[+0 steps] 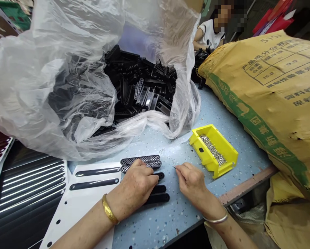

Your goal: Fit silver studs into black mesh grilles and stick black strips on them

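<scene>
Yellow sack (271, 97) reads "15.0", "9.0"; right fingers (182, 169) pinch a dark sliver (174, 167); whether left fingers (151, 180) grip is unclear.

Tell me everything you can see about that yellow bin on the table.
The yellow bin is open-topped and looks like hard plastic, with a small black patch on one side. A layer of small, shiny, metallic-looking pieces covers part of its floor. It stands upright, angled, on the speckled blue table, beyond the right hand, which isn't touching it.

Pale glare on the blue tabletop (182, 216), dimness at upper right.
</scene>
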A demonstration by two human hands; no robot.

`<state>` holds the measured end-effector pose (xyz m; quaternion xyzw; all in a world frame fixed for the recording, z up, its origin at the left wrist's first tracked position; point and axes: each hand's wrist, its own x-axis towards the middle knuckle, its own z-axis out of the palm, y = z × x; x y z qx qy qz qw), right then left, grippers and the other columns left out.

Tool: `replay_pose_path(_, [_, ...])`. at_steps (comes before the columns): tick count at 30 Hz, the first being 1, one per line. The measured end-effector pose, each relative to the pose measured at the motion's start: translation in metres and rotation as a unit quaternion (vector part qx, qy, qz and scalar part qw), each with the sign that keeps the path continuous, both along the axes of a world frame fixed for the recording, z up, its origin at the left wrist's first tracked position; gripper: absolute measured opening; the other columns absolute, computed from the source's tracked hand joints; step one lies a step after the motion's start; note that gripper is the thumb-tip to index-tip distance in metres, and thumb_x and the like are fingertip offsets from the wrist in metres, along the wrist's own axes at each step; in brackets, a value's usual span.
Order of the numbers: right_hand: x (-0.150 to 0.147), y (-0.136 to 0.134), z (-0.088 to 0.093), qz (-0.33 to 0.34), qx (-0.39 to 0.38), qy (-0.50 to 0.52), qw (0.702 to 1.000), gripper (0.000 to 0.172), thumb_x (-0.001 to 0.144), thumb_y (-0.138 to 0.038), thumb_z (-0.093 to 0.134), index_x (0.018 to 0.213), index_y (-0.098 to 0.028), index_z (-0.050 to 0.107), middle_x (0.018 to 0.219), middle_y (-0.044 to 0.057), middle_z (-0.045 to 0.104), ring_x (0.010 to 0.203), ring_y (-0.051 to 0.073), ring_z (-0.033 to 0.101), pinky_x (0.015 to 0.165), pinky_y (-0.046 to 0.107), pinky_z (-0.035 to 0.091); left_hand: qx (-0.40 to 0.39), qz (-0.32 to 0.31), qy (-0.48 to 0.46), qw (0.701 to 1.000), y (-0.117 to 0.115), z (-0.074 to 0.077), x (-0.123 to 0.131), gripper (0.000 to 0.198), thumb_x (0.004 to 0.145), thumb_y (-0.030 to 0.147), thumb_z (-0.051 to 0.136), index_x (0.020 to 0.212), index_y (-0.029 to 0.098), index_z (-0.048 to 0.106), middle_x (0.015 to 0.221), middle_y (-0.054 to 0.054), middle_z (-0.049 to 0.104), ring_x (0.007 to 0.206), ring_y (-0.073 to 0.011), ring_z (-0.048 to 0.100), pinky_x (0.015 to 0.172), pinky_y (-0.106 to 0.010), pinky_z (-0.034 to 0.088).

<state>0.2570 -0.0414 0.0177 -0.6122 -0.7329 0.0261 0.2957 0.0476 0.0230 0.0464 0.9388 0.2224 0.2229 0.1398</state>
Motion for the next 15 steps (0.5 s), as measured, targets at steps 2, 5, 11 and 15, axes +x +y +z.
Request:
replay_pose_path(2, [0.005, -0.001, 0.006, -0.008, -0.006, -0.018, 1.0, 0.018, 0.087, -0.012, 0.05, 0.076, -0.016, 0.064, 0.069, 0.007, 0.061, 0.067, 0.019, 0.056, 0.063, 0.03, 0.042, -0.014, -0.011, 0.037, 0.999, -0.001, 0.003, 0.0, 0.026, 0.088, 0.008, 0.044, 0.073, 0.018, 0.064, 0.061, -0.002, 0.059, 0.061, -0.0143, 0.053, 0.073, -0.033, 0.039])
replay_pose_path(5, [0.001, 0.0, 0.016, -0.027, 0.026, -0.004, 0.999, 0.015, 0.086, -0.018, 0.054, 0.079, -0.014, 0.067, 0.074, 0.009, 0.063, 0.071, 0.021, 0.057, 0.066, 0.032, 0.043, -0.042, -0.011, 0.059, 0.997, 0.001, 0.009, -0.002, 0.025, 0.086, 0.008, 0.046, 0.071, 0.017, 0.063, 0.063, -0.002, 0.061, 0.062, -0.015, 0.055, 0.072, -0.033, 0.041])
replay_pose_path(11, [-0.034, 0.009, 0.014, -0.048, -0.11, 0.188, 0.975, 0.021, 0.081, -0.035, 0.062, 0.077, -0.015, 0.07, 0.051, -0.001, 0.058, 0.045, 0.011, 0.049, 0.048, 0.023, 0.038, -0.06, 0.096, -0.093, 0.989, 0.017, 0.034, -0.016, 0.018, 0.083, 0.012, 0.052, 0.081, 0.017, 0.069, 0.072, -0.004, 0.07, 0.066, -0.0153, 0.063, 0.067, -0.027, 0.045])
replay_pose_path(15, [-0.051, 0.016, 0.004, -0.092, -0.185, 0.189, 0.96, 0.023, 0.07, -0.038, 0.071, 0.065, -0.016, 0.067, 0.044, -0.003, 0.051, 0.042, 0.011, 0.045, 0.043, 0.022, 0.032, -0.05, 0.167, -0.123, 0.977, 0.031, 0.043, -0.03, 0.015, 0.08, 0.016, 0.056, 0.078, 0.016, 0.07, 0.069, -0.003, 0.071, 0.06, -0.0137, 0.062, 0.057, -0.024, 0.044])
